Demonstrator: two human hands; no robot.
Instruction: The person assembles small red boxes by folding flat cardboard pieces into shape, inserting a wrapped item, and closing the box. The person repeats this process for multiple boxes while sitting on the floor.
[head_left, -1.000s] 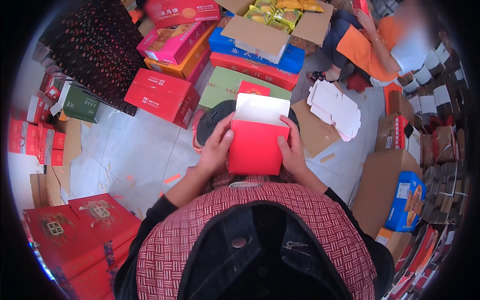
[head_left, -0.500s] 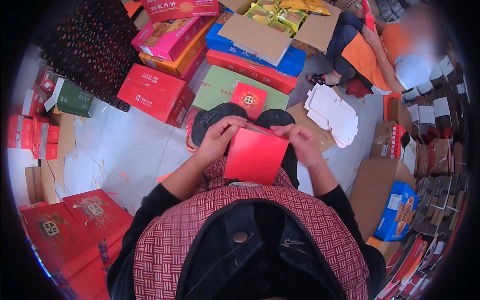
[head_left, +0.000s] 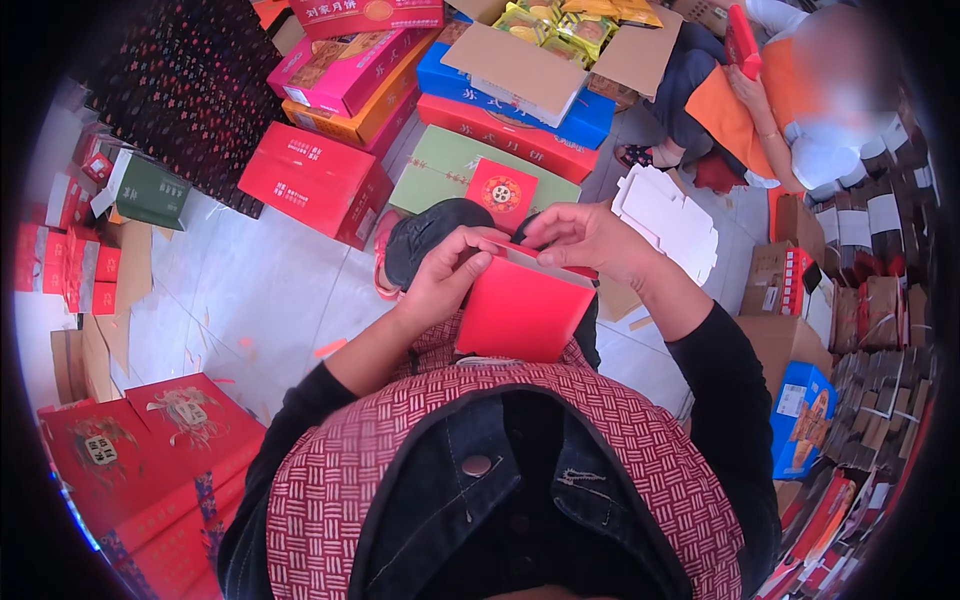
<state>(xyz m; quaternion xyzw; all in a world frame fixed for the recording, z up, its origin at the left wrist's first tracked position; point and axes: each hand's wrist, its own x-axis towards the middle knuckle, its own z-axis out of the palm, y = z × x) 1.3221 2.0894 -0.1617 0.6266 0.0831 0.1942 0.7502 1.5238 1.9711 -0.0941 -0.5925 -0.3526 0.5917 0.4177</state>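
hands pinch the red carton (head_left: 522, 312) at its far flap, left hand (head_left: 447, 277) and right hand (head_left: 585, 238) should crease squarely, edges aligned.

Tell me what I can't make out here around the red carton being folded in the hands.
Head view only:
- Red carton: its lower edge is hidden behind the person's checked top; its inside does not show.
- Left hand: the fingertips curl over the carton's top edge, so the contact there is unclear.
- Right hand: the thumb is hidden behind the flap it pinches.
- Stack of white flat blanks: partly covered by the right wrist.
- Black shoes: largely covered by both hands.
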